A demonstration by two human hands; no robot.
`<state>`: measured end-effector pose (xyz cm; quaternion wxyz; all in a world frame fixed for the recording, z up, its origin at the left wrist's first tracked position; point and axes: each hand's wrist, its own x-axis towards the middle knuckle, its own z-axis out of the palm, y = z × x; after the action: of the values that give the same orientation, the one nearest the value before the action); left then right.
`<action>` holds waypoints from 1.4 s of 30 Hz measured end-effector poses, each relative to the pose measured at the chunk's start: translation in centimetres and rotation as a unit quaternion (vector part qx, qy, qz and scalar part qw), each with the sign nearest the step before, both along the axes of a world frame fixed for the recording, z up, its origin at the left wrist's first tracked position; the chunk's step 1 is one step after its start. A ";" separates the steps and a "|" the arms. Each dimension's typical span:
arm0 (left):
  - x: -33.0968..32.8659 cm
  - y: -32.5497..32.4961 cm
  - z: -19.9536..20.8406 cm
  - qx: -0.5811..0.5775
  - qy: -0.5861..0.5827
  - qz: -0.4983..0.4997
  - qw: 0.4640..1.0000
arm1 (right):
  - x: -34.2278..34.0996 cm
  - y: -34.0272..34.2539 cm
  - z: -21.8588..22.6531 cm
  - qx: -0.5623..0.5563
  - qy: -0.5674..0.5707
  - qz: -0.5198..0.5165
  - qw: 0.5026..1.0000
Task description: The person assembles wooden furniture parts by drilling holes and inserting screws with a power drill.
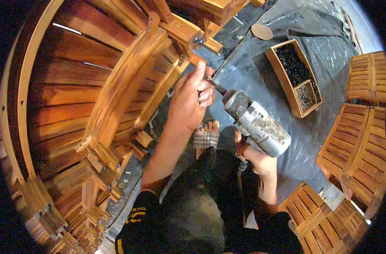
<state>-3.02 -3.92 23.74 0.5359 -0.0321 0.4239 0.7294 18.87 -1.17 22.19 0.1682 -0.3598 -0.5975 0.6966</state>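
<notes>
The right hand (261, 158), at 4 o'clock from the centre, is wrapped around the grip of a scuffed silver-grey metal power driver (261, 127), which lies across 3 o'clock with its slim dark nose pointing between 10 and 11. A thin hose (239, 182) drops from the grip toward 6 o'clock. The left hand (195, 91), at 12 o'clock, has its fingers curled beside the tip of the nose; whether they pinch anything cannot be told. Its thumb lies near the end of an orange-brown wooden piece (197, 58), part of the bolted, varnished slatted wooden frame (112, 93) that spreads from 12 round to 8 o'clock.

At 2 o'clock, a long pale wooden box (280, 76) stands on the dark grey sheet (316, 34), small black pieces in its larger compartment and greyish ones in the smaller. Brown slatted wooden panels (349, 148) stand from 3 to 5 o'clock.
</notes>
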 end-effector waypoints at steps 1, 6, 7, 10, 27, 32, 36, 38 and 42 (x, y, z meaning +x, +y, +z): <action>-0.3 -0.2 -0.4 0.008 -0.009 -0.020 1.000 | -0.2 -0.3 0.9 0.005 -0.006 -0.008 1.000; -0.8 -0.7 0.6 0.013 0.069 -0.010 0.998 | -3.0 -1.1 4.5 0.164 0.034 -0.055 0.984; -0.8 -0.2 0.9 0.023 0.068 -0.009 0.997 | -3.2 -0.8 5.3 0.174 0.034 -0.054 0.983; -0.7 1.6 3.5 0.030 -0.005 0.038 0.999 | -3.8 0.6 7.1 0.124 -0.040 -0.063 0.989; 0.2 10.0 8.5 0.176 0.218 0.090 0.956 | -8.0 8.3 2.1 -0.225 0.386 -0.039 0.894; 1.1 8.1 5.0 0.155 0.188 0.091 0.966 | -7.4 7.2 0.2 -0.237 0.372 -0.040 0.897; -0.7 5.6 0.0 0.102 0.014 0.123 0.987 | -6.9 6.8 0.2 -0.257 0.391 -0.064 0.882; -1.9 5.7 -0.5 0.091 -0.016 0.108 0.990 | -5.9 7.0 -0.7 -0.233 0.382 -0.059 0.892; -4.1 5.4 -1.4 0.107 0.023 0.060 0.992 | -4.6 6.5 -2.6 -0.162 0.298 -0.056 0.939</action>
<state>-7.11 1.47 22.31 0.4815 0.0167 0.3532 0.8019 14.26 5.28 19.57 0.3165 -0.1910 -0.3779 0.8488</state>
